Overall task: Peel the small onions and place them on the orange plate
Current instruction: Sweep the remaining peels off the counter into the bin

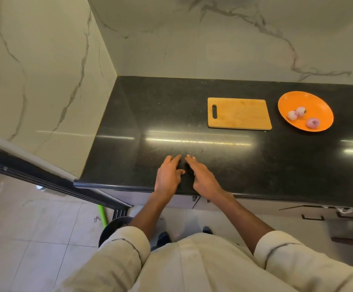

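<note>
An orange plate (pixel 316 102) lies on the black counter at the right. Three small peeled onions rest on it: two pale ones touching (pixel 292 115) (pixel 300 111) and a pinker one (pixel 313 122) nearer the front rim. My left hand (pixel 169 174) and my right hand (pixel 203 175) lie side by side near the counter's front edge, fingers stretched out flat on the surface, holding nothing. Both hands are well to the left of the plate.
A bare wooden cutting board (pixel 238 113) lies left of the plate. The black counter (pixel 139 114) meets marble walls at the back and left. Below on the floor stand a dark round bin (pixel 113 227) and a green stick (pixel 102 214).
</note>
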Demonstrator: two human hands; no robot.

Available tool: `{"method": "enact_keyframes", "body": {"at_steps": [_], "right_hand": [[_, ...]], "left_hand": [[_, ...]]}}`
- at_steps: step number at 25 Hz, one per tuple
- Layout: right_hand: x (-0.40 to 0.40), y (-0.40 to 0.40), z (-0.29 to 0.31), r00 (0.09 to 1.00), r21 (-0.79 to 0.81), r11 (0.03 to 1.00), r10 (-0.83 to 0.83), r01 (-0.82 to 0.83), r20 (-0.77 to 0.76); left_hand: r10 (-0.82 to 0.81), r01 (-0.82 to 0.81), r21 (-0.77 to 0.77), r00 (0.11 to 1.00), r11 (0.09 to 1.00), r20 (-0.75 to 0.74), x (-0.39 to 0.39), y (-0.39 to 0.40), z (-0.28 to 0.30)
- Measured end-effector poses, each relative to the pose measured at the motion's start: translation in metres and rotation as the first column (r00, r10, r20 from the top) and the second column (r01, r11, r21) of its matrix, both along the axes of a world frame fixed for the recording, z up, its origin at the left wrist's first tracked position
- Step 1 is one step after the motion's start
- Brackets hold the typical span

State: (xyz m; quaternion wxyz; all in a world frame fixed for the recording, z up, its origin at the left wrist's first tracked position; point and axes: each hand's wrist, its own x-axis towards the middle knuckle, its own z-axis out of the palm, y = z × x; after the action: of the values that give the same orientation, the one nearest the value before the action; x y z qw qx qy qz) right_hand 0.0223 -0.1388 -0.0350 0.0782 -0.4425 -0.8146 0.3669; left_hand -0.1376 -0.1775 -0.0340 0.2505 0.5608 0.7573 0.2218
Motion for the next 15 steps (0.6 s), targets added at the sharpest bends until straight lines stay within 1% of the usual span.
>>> {"method": "enact_keyframes", "body": {"at_steps": [1, 2, 4, 5, 6, 7, 9, 10, 15], "right_hand": [[-0.001, -0.002, 0.004, 0.999, -0.009, 1.000, 0.023, -0.024, -0.039], [0.001, 0.001, 0.009, 0.997, 0.010, 1.000, -0.002, 0.003, -0.081], [0.010, 0.015, 0.014, 0.982, 0.113, 0.978, -0.163, 0.174, -0.099], [0.015, 0.021, 0.015, 0.968, 0.134, 0.959, -0.243, 0.249, -0.061], [0.019, 0.025, 0.016, 0.956, 0.119, 0.949, -0.293, 0.293, -0.013], [0.022, 0.026, 0.015, 0.950, 0.082, 0.948, -0.312, 0.309, 0.027], [0.020, 0.023, 0.012, 0.952, 0.010, 0.954, -0.299, 0.299, 0.060], [0.017, 0.021, 0.010, 0.951, 0.012, 0.953, -0.304, 0.304, 0.061], [-0.006, 0.021, 0.006, 0.933, 0.116, 0.926, -0.360, 0.358, -0.009]], "left_hand": [[-0.023, 0.023, -0.009, 1.000, 1.000, 0.000, -0.002, 0.001, 0.000], [-0.047, 0.047, -0.018, 0.999, 0.999, -0.001, -0.003, 0.003, 0.001], [-0.091, 0.090, -0.047, 0.996, 0.995, -0.016, -0.010, 0.010, 0.002], [-0.113, 0.111, -0.070, 0.993, 0.991, -0.024, -0.014, 0.013, 0.004], [-0.141, 0.138, -0.091, 0.989, 0.986, -0.030, -0.018, 0.015, 0.005], [-0.175, 0.171, -0.105, 0.984, 0.980, -0.033, -0.023, 0.018, 0.006], [-0.219, 0.214, -0.111, 0.975, 0.971, -0.034, -0.031, 0.023, 0.007], [-0.212, 0.208, -0.106, 0.977, 0.972, -0.030, -0.033, 0.025, 0.008], [-0.084, 0.084, -0.043, 0.996, 0.996, 0.007, -0.026, 0.026, 0.006]]}}
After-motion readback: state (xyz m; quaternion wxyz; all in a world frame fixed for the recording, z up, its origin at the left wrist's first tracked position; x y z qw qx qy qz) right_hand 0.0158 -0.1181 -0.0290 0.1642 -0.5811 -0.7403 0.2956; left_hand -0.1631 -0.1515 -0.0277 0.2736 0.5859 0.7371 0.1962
